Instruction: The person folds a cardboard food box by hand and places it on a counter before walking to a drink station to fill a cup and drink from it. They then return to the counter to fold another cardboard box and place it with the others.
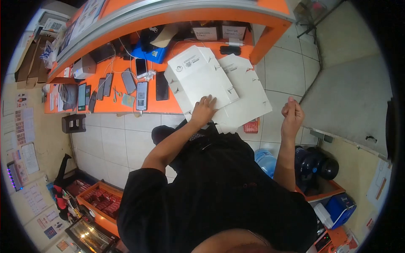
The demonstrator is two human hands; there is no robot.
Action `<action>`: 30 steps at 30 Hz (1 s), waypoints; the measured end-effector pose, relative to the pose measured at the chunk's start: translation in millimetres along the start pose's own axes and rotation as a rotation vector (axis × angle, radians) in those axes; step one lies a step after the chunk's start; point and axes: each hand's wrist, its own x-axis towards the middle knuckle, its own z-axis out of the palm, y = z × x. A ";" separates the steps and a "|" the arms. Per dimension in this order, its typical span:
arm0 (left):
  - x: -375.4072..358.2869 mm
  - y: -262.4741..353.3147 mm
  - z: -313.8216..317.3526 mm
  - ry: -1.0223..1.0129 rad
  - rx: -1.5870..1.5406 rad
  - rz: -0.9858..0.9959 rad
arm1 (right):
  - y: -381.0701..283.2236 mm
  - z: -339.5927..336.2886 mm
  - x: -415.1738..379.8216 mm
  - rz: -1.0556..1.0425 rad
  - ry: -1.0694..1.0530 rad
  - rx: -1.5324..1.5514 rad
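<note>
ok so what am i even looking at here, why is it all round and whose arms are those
There is no machine here. The picture comes from a wide-angle camera worn on a person's head, looking down, which is why it bends into a circle. The arms are that person's own, in a black top.

The left hand presses flat on white flattened cardboard sheets, the kind that fold into boxes, which rest at the edge of an orange counter. The right hand is raised in the air beside the sheets, fingers loosely curled; I cannot tell if it holds anything small.

On the counter lie several phones, scissors and cables. On the tiled floor below are a blue water bottle and a tray of red packs.
</note>
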 end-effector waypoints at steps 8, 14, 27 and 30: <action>-3.0 -17.3 -0.9 0.004 -0.044 0.017 | -7.5 7.5 -17.3 0.020 -0.101 0.101; 21.5 -24.5 -48.3 -0.070 -0.294 -0.060 | 1.0 16.6 -26.9 0.272 -0.229 0.152; -6.5 101.3 -129.3 0.464 -0.481 0.145 | 25.5 106.6 -38.7 0.617 -0.127 0.282; -8.6 110.7 -146.9 0.414 -0.686 0.077 | 41.4 77.7 -28.2 0.145 -0.312 -0.015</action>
